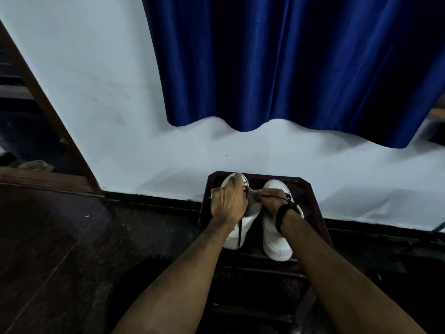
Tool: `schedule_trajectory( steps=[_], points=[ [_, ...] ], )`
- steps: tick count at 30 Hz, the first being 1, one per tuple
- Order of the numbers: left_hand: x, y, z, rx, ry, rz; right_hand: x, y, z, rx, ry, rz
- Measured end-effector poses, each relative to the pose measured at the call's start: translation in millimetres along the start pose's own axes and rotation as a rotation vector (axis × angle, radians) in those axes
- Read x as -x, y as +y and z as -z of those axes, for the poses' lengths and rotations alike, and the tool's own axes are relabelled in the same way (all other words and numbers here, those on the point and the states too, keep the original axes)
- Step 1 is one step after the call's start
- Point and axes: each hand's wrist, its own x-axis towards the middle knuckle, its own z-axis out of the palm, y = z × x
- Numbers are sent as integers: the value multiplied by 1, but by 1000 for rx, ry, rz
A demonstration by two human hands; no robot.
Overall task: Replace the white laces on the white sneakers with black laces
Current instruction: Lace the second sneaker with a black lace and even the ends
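Black cord lace [240,231] dangles limp at lower centre, best pinched near its stiff tip. Left hand [227,204] and right hand [272,201], close together, pinch it over the left white leather sneaker [237,233].

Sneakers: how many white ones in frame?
2. Left sneaker sits on the dark stool under the left hand, a black lace hanging over its side. Right sneaker stands beside it, under the right hand. None hidden, as far as visible.
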Motion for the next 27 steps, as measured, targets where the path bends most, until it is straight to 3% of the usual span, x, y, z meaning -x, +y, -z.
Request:
schedule_trajectory(
  steps=[16, 27],
  points=[
    [0, -4, 4, 31, -81, -16, 9, -11, 1, 85, -12, -33],
    [-9, -3, 3, 42, -169, 35, 20, -12, -1, 244, 49, 108]
  ],
)
